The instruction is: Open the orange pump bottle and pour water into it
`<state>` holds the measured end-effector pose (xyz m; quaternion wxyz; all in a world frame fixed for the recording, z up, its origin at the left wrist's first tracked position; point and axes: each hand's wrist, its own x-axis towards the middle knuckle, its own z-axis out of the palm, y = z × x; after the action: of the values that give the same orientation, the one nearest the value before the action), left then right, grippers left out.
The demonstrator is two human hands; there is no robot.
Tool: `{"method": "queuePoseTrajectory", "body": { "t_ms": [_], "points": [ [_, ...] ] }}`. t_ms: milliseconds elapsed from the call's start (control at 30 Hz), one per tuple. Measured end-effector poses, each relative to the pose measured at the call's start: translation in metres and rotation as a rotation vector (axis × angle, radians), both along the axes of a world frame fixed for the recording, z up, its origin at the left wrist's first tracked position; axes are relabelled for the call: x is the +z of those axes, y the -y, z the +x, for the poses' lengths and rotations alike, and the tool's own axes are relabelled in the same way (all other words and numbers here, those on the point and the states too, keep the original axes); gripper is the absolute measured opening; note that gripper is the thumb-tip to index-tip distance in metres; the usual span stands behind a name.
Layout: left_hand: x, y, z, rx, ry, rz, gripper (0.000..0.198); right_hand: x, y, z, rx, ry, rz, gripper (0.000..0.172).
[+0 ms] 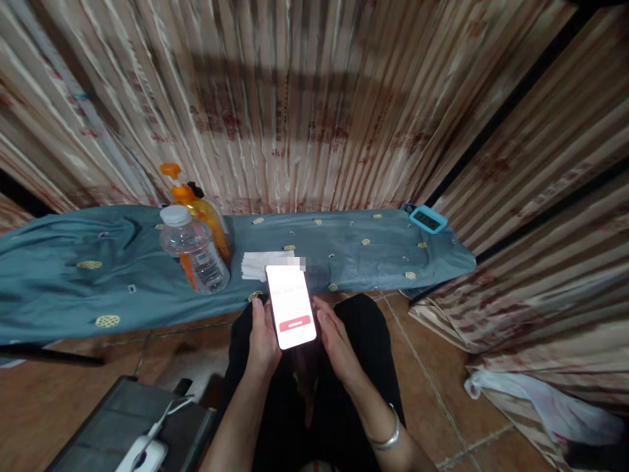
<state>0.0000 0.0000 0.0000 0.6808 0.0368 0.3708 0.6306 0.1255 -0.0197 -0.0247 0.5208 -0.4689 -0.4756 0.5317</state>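
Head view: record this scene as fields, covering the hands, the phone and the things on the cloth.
Phone: screen lit white, red bar low on it
Left hand: holding the phone's left side
Right hand: at its right edge, grip unclear
Cloth, left: clear bottle, pump bottle behind
Cloth, middle: white item, likely tissue
Cloth, right: blue device

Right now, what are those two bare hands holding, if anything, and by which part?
A flat, rectangular, white-screened phone: the left hand holds it by its lower left edge; the right hand is beside its right edge, contact unclear.
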Motion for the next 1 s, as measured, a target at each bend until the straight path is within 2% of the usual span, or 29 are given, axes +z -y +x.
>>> {"method": "queuePoseTrajectory", "body": {
  "t_ms": [167,367,467,600,800,900,1000],
  "points": [
    [-0.003,0.001,0.0,-0.028,-0.015,0.052,0.055,0.003,0.004,-0.009,-0.013,0.112,0.048,0.06],
    [-0.009,0.001,0.003,-0.059,-0.111,0.129,0.058,0.002,0.021,-0.019,-0.056,0.386,0.063,0.092],
    [-0.009,0.002,0.007,-0.075,-0.127,0.167,0.059,-0.002,0.022,-0.021,-0.053,0.476,0.067,0.099],
    [-0.012,0.001,0.013,-0.097,-0.146,0.167,0.06,-0.002,0.016,-0.02,-0.075,0.534,0.051,0.096],
    [-0.032,-0.004,0.024,-0.164,-0.295,0.185,0.05,-0.001,0.011,-0.006,-0.143,0.509,-0.003,0.093],
    [-0.036,-0.004,0.027,-0.249,-0.395,0.276,0.044,-0.009,0.01,0.006,-0.152,0.405,-0.034,0.093],
    [-0.037,-0.003,0.029,-0.266,-0.482,0.349,0.046,-0.023,0.005,0.021,-0.138,0.29,-0.022,0.081]
  ]
}}
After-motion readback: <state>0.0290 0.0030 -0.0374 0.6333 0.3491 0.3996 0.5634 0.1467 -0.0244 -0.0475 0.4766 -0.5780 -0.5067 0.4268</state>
